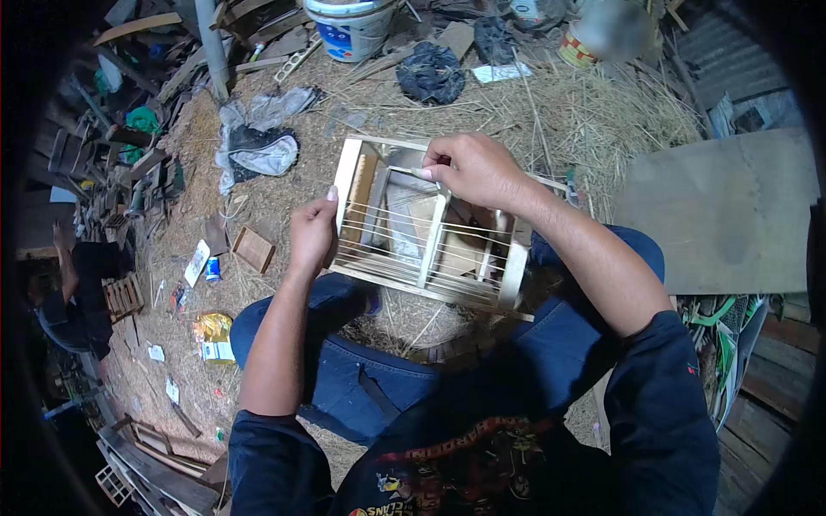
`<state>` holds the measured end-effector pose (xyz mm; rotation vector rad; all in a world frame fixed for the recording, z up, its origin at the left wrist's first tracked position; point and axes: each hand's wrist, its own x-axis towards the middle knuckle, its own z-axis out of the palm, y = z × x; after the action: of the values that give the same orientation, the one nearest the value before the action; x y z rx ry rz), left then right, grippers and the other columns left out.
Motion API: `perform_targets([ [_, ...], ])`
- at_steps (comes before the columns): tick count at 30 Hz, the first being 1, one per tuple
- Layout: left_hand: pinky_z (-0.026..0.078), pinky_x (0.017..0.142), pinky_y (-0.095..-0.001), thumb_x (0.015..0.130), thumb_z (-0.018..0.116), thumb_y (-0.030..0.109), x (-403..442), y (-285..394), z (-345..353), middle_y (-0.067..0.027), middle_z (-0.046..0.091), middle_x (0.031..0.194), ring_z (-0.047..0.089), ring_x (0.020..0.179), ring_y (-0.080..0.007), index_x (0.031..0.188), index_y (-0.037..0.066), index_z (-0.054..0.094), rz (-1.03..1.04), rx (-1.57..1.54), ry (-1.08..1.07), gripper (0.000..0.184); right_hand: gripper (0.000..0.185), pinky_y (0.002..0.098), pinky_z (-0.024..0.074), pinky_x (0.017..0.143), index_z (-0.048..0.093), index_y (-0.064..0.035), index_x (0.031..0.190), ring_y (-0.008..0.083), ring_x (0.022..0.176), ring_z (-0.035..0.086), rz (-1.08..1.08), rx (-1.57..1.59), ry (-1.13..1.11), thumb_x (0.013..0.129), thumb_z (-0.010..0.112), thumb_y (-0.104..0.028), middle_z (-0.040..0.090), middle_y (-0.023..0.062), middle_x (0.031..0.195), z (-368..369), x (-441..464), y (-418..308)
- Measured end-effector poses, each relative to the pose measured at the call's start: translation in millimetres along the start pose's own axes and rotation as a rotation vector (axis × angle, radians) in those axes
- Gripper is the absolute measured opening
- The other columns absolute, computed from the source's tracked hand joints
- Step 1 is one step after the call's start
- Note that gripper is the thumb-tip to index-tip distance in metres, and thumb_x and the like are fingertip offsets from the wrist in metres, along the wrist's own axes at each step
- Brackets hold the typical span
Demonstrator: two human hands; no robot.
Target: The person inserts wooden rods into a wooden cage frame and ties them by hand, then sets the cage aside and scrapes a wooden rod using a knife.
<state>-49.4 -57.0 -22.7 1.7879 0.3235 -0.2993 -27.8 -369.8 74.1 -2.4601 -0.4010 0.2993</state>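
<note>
A small wooden cage (428,280) with thin parallel bars across part of its open face is held above my lap, between my knees. My left hand (311,234) is closed on its left side, with the thumb along the pale edge. At the upper part of the cage, my right hand (473,172) is closed in a pinch near the top of the middle wooden bar (434,236). Whatever lies between those fingertips is too small to make out. The thin bars (387,218) cover the lower part, while the upper part shows the inside panels.
Straw and wood shavings cover the ground. A small wooden box (254,249), a blue can (212,269) and a gold packet (213,337) lie at left. A white bucket (351,30) stands ahead; a flat board (718,215) is at right. Another person (73,292) sits far left.
</note>
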Motion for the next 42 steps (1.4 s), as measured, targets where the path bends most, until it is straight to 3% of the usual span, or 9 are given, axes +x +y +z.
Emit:
perform_targets([
  [7, 0.045, 0.065, -0.0298, 0.109, 0.066, 0.028, -1.1, 5.0, -0.4, -0.0009, 0.069, 0.077, 0.055, 0.071, -0.0078, 0.093, -0.004, 0.078, -0.019, 0.016, -0.011, 0.039, 0.022, 0.0447, 0.0559, 0.089, 0.079, -0.0099, 0.100, 0.0289, 0.100, 0.071, -0.017, -0.036, -0.046, 0.096, 0.076, -0.031, 0.076, 0.0091, 0.095, 6.9, -16.3, -4.8],
  [11, 0.044, 0.061, -0.0305, 0.110, 0.064, 0.031, -3.0, 6.6, -0.2, -0.0013, 0.068, 0.074, 0.054, 0.066, -0.0085, 0.091, -0.004, 0.079, -0.026, 0.117, 0.032, 0.043, 0.018, 0.0452, 0.0550, 0.087, 0.079, -0.0104, 0.097, 0.0294, 0.099, 0.068, -0.219, -0.083, 0.135, 0.094, 0.076, -0.028, 0.075, 0.0082, 0.094, 56.1, 2.1, -16.9],
  [15, 0.044, 0.061, -0.0309, 0.109, 0.065, 0.029, -5.0, 8.6, 2.9, -0.0009, 0.067, 0.073, 0.053, 0.066, -0.0082, 0.089, -0.004, 0.078, 0.047, 0.090, 0.040, 0.041, 0.019, 0.0450, 0.0521, 0.090, 0.077, -0.0076, 0.091, 0.0306, 0.096, 0.065, -0.239, -0.209, 0.157, 0.094, 0.074, -0.026, 0.075, 0.0085, 0.093, 88.0, 17.7, -39.1],
  [28, 0.038, 0.056, -0.0321, 0.110, 0.062, 0.035, 5.1, -8.6, 3.1, 0.0022, 0.056, 0.063, 0.046, 0.062, -0.0061, 0.079, -0.003, 0.072, 0.156, 0.051, 0.017, 0.050, 0.018, 0.0482, 0.0482, 0.091, 0.075, -0.0089, 0.088, 0.0309, 0.097, 0.065, -0.101, -0.069, 0.052, 0.097, 0.069, -0.023, 0.074, 0.0107, 0.086, 102.6, 29.9, -44.0],
  [31, 0.039, 0.056, -0.0328, 0.111, 0.062, 0.035, 8.2, -13.0, 3.7, 0.0014, 0.058, 0.064, 0.048, 0.062, -0.0071, 0.081, -0.004, 0.072, 0.082, -0.028, -0.001, 0.050, 0.017, 0.0483, 0.0474, 0.090, 0.074, -0.0082, 0.085, 0.0311, 0.097, 0.064, -0.113, -0.064, 0.066, 0.096, 0.071, -0.021, 0.073, 0.0115, 0.084, 106.0, 31.2, -46.3],
  [37, 0.044, 0.058, -0.0345, 0.110, 0.062, 0.036, -1.3, 2.3, 2.8, -0.0025, 0.064, 0.067, 0.053, 0.063, -0.0094, 0.085, -0.007, 0.074, 0.123, 0.190, 0.005, 0.051, 0.020, 0.0485, 0.0466, 0.089, 0.073, -0.0074, 0.083, 0.0314, 0.096, 0.064, -0.125, -0.058, 0.080, 0.097, 0.071, -0.021, 0.072, 0.0129, 0.082, 113.0, 36.4, -45.0],
  [42, 0.045, 0.059, -0.0343, 0.110, 0.062, 0.036, 1.2, -3.6, 4.9, -0.0042, 0.066, 0.068, 0.053, 0.063, -0.0095, 0.088, -0.006, 0.076, 0.144, 0.125, 0.014, 0.050, 0.022, 0.0492, 0.0489, 0.090, 0.073, -0.0077, 0.083, 0.0325, 0.097, 0.065, -0.125, -0.029, 0.100, 0.098, 0.071, -0.024, 0.073, 0.0122, 0.084, 105.8, 31.1, -45.3],
])
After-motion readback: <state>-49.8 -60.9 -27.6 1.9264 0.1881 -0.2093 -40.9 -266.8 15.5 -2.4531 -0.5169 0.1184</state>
